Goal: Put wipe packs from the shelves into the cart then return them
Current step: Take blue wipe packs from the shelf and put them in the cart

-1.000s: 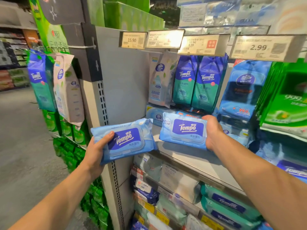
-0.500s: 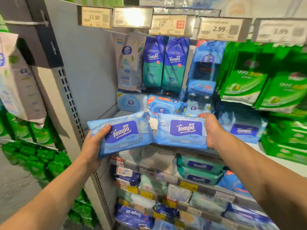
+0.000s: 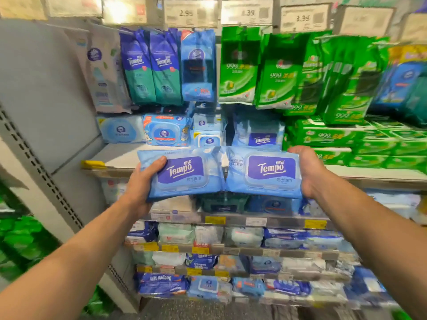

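Observation:
Two light-blue Tempo wipe packs with purple labels are held side by side in front of the grey shelf [image 3: 120, 155]. My left hand [image 3: 141, 181] grips the left Tempo pack [image 3: 184, 174] by its left end. My right hand [image 3: 305, 172] grips the right Tempo pack [image 3: 265, 172] by its right end. The two packs touch at their inner edges. Both hover just above the shelf's front lip. Another Tempo pack [image 3: 261, 137] lies on the shelf right behind them. No cart is in view.
Hanging packs fill the back: blue-green Tempo pouches [image 3: 150, 68], green 999 pouches [image 3: 277, 70]. Blue Vinda tubs [image 3: 165, 130] and green 999 boxes [image 3: 360, 144] sit on the shelf. Lower shelves [image 3: 231, 250] hold several mixed wipe packs. A grey upright panel [image 3: 41, 88] stands at the left.
The view swung right, so the shelf now faces me squarely. Both hands drew the two packs together until they touch, close above the shelf's front lip.

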